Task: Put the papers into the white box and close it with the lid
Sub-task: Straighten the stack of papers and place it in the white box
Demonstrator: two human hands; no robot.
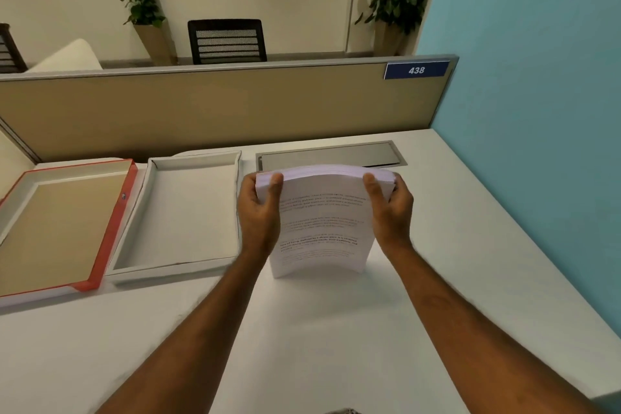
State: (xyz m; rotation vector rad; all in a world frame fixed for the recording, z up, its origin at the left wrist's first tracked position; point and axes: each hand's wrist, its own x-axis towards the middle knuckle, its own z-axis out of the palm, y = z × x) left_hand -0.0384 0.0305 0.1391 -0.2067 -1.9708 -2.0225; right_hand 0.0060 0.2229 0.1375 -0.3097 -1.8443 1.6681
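A thick stack of printed papers (322, 222) stands on its lower edge on the white desk, bowed slightly toward me. My left hand (260, 212) grips its left side and my right hand (389, 208) grips its right side, thumbs on the front page. Just left of the stack lies the white box (144, 205), open and empty, its right wall close to my left hand. Further left rests a red-edged tray-shaped piece with a tan inside (104, 235), touching the white box; I cannot tell whether it is the lid.
A tan partition (201, 107) with a "438" sign runs along the desk's back. A grey cable hatch (329, 155) sits behind the papers. A blue wall (537, 111) borders the right side. The white desk (302, 329) stretches toward me between my forearms.
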